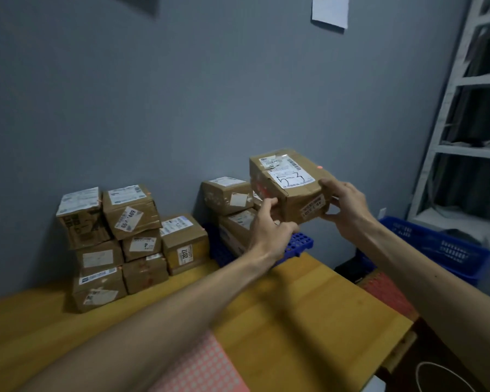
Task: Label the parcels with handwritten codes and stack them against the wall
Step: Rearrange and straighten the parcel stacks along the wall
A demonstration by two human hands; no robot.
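Through the head camera I look over a yellow wooden bench (309,306) pushed up to a dull grey-blue wall (181,108) in a dim room.

Both bare arms reach forward. Between them, in the air above the bench's far right part and near the wall, is a brown cardboard parcel (300,199). The white label (290,178) on its top bears the handwritten code "5-3".

The left grip (266,230) has its fingers curled at the parcel's lower left corner. The right grip (348,210) is wrapped round the parcel's right end, thumb on top and fingers beneath.

Just behind and to the left of the held parcel, a few parcels (229,199) sit piled on a blue perforated rack (297,244) on the bench.

Further left, a larger stack of parcels (111,241) stands on the bench against the wall, three tiers high, all taped and labelled.

A pink chequered mat (204,363) lies on the near edge of the bench.

To the right of the bench are a blue plastic basket (441,247) and, above it, white shelving (464,108). A sheet of paper (330,9) hangs high on the wall.
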